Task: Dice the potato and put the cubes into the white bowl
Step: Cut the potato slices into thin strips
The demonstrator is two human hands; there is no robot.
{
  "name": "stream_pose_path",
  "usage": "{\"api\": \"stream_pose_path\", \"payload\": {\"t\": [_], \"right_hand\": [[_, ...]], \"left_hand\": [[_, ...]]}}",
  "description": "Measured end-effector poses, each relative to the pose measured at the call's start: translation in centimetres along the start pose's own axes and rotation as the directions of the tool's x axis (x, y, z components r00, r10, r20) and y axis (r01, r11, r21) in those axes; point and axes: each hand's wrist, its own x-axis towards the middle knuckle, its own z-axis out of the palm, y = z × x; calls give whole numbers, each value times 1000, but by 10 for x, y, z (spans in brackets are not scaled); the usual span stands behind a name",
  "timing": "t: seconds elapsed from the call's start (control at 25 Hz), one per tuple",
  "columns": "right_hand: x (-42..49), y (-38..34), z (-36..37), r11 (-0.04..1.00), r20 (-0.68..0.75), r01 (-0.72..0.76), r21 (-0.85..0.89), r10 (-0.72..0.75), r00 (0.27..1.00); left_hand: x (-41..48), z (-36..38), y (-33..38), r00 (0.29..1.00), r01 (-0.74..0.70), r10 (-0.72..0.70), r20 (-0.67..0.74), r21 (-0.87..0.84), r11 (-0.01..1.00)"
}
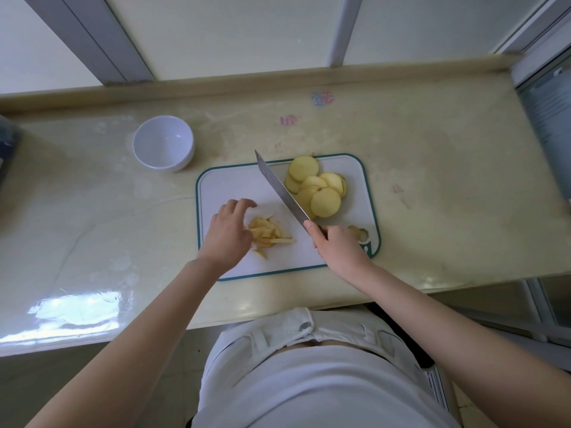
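A white cutting board [234, 186] with a teal rim lies on the counter. Several round potato slices [318, 189] are piled at its far right. A small heap of potato strips [268, 234] lies at the near left of the board. My left hand [227, 234] hovers over the left side of the strips with its fingers loosely curled, and whether it touches them is hidden. My right hand [335, 247] grips the handle of a cleaver [279, 188] whose blade points away and to the left, between the strips and the slices. The white bowl [163, 143] stands empty to the far left of the board.
A small potato end piece [357, 233] lies by the board's handle hole at the near right. The counter's front edge [278, 307] runs close to my body. A dark object [7, 143] sits at the far left edge. Window frames rise behind the counter.
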Motion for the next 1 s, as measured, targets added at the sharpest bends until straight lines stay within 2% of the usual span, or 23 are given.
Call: {"api": "stream_pose_path", "payload": {"t": [0.12, 0.28, 0.52, 0.76, 0.88, 1.0], "right_hand": [[-2, 0, 2, 1000, 2, 2, 3, -2, 1000], [-2, -2, 6, 1000, 0, 20, -18, -20, 1000], [-1, -1, 8, 999, -15, 27, -44, -27, 1000], [-1, 3, 8, 998, -33, 21, -54, -22, 999], [-3, 3, 7, 998, -28, 23, -52, -25, 999], [-2, 5, 6, 999, -28, 14, -53, -16, 999]], "left_hand": [[-6, 0, -20, 994, 103, -109, 27, 165, 981], [-8, 4, -37, 985, 52, -103, 136, 339, 939], [-6, 13, -29, 981, 156, -183, 55, 328, 932], [-5, 21, -17, 987, 140, -158, 42, 280, 950], [-1, 18, -15, 989, -1, -34, 141, 242, 970], [7, 20, -4, 935, -255, 137, 327, 352, 901]]}}
